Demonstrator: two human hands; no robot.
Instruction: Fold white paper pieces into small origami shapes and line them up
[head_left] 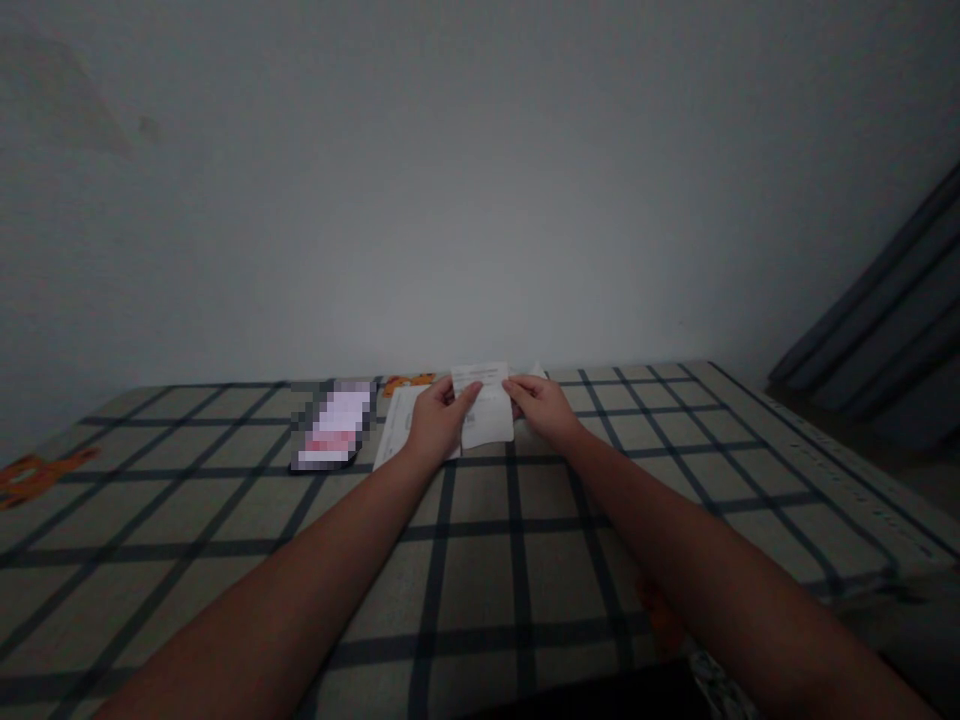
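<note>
Between my two hands is a small printed paper slip (pixel 486 408), white with faint lines of text, raised a little above the checked tablecloth. My left hand (pixel 439 415) pinches its left edge, thumb lying across the front. At the upper right edge, my right hand (pixel 546 405) grips the slip between thumb and fingers. Larger white printed paper (pixel 394 428) lies on the cloth behind and left of my left hand, partly covered by it. A bit of white paper (pixel 538 370) shows just beyond my right hand; its full shape is hidden.
A phone (pixel 334 425) with a lit, blurred-out screen lies left of the papers. The checked cloth (pixel 480 560) with orange animal figures (pixel 45 475) covers the table. A plain wall (pixel 480 200) rises behind it, and a dark curtain (pixel 885 290) hangs at right.
</note>
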